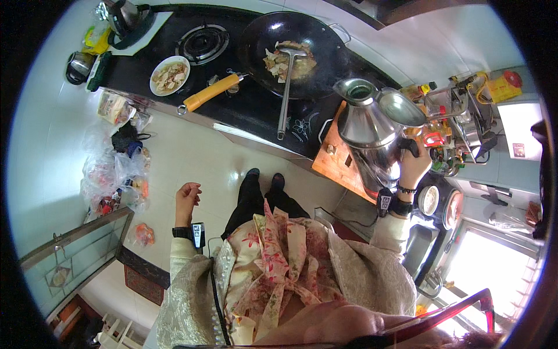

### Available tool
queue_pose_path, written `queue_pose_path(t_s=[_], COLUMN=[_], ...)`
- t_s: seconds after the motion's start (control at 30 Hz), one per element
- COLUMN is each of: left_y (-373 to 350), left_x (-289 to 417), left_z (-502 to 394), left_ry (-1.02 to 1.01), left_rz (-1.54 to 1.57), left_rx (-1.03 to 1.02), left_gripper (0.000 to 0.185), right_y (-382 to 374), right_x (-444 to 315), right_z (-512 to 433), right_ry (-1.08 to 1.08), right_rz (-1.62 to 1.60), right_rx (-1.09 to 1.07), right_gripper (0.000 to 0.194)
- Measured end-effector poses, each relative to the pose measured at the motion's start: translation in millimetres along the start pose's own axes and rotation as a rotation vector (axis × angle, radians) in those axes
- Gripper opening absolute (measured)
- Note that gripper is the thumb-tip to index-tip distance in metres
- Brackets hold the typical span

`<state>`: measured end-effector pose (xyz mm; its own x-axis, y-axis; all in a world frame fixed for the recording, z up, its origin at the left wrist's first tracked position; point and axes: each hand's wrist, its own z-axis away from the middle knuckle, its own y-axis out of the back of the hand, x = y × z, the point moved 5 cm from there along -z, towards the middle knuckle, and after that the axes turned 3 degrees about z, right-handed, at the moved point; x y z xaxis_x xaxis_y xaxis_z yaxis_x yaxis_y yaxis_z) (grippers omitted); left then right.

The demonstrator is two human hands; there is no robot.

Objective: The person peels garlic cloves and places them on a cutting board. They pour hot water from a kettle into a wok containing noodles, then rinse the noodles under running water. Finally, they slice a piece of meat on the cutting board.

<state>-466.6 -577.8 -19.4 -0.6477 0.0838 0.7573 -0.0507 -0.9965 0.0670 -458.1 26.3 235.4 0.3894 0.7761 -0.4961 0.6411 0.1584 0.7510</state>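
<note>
My right hand (415, 165) grips the black handle of a steel thermos flask (368, 126), which is tilted with its open mouth towards the wok (257, 52). Its lid is not seen on the mouth, and no stream of water shows. In the wok lies sliced food (301, 65) with some liquid, and a steel spatula (286, 87) rests in it, handle over the near rim. The wok's wooden handle (213, 92) points left. My left hand (188, 198) hangs over the floor with loosely curled fingers, holding nothing.
A white bowl of sliced food (170, 76) stands left of the wok, near a bare gas burner (202, 43). Under the flask is a wooden cutting board (333, 152). A seasoning rack (462, 118) fills the right corner. Plastic bags (104, 170) lie on the floor at left.
</note>
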Motion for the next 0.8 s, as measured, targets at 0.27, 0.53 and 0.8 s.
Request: queue_pose_path(t_s=[0.27, 0.53, 0.8], left_y=[8.0, -2.7, -15.1], left_x=[29.7, 62.6, 75.9], left_z=[-47.0, -72.4, -77.2], left_ry=[0.021, -0.036, -0.069], left_rz=[-0.042, -0.025, -0.033], left_rx=[-0.068, -0.164, -0.162], left_gripper=[0.018, 0.017, 0.013], right_y=[-30.8, -29.3, -14.4], right_x=[-21.0, -42.3, -48.7], right_z=[-27.8, -33.3, -36.8], right_ry=[-0.024, -0.037, -0.037], right_rz=[0.273, 0.485, 0.533], right_rx=[-0.1, -0.18, -0.208], right_gripper=[0.022, 0.019, 0.022])
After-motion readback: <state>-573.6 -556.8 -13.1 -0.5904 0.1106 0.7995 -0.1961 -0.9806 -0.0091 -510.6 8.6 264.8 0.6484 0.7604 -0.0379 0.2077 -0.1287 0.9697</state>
